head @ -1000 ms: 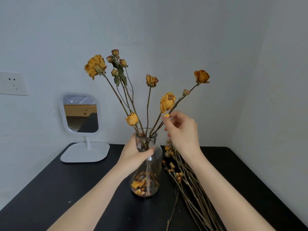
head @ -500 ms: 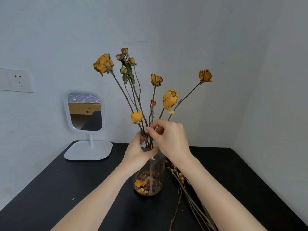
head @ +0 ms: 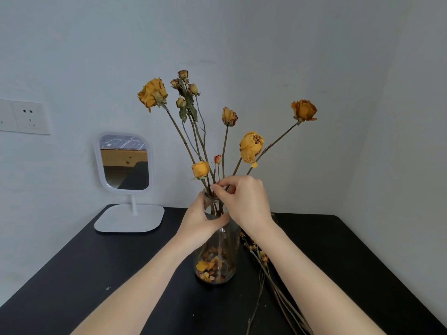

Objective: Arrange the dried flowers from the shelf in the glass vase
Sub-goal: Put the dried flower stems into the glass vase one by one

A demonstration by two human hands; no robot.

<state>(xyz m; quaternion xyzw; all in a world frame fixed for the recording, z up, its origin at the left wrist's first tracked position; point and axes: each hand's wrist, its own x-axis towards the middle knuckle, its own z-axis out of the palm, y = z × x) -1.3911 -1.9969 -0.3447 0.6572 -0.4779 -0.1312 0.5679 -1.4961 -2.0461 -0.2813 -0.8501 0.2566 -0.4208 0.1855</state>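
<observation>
While the left hand [head: 200, 222] wraps the neck of the glass vase [head: 217, 257] at frame centre, the right hand [head: 244, 201] pinches dried flower stems [head: 223, 151] at its mouth — more loose stems [head: 273, 281] lie on the black table [head: 96, 274], lower right.

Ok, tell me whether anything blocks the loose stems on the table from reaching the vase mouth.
The remaining dried stems lie right of the clear glass vase. Its narrow mouth is crowded with stems, and the right hand covers it while the left hand holds the neck.
</observation>
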